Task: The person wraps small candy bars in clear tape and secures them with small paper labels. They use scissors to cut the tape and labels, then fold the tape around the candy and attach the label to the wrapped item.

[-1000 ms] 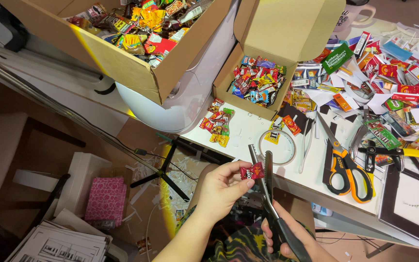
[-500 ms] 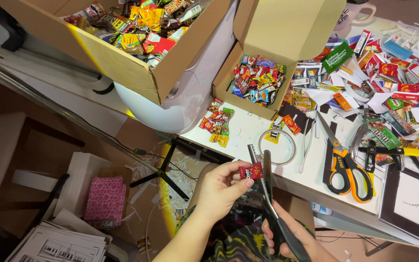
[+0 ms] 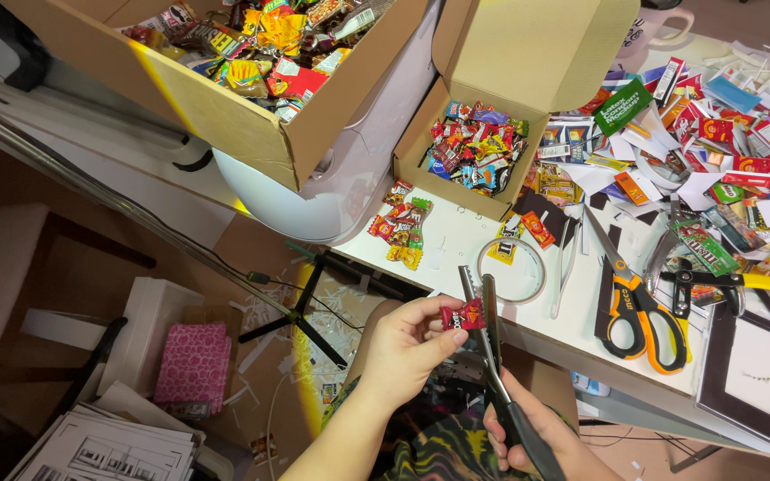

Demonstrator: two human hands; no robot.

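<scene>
My left hand (image 3: 403, 349) pinches a tiny red paper candy packet (image 3: 462, 316) between thumb and fingers, just below the table's front edge. My right hand (image 3: 536, 434) grips the black handles of zigzag-bladed scissors (image 3: 487, 312). Their blades point up and stand slightly apart, with the packet's right edge between them. Both hands hover over my lap, near the white table (image 3: 456, 249).
A small open cardboard box (image 3: 479, 151) of miniature packets sits on the table; a larger one (image 3: 251, 80) stands at upper left. Orange-handled scissors (image 3: 639, 307), a tape ring (image 3: 511, 269), loose packets (image 3: 403, 227) and paper scraps lie around. A pink box (image 3: 191, 365) is on the floor.
The hands, packet and scissors hold nearly the same place; the packet sits slightly closer into the blades. Nothing on the table has moved.
</scene>
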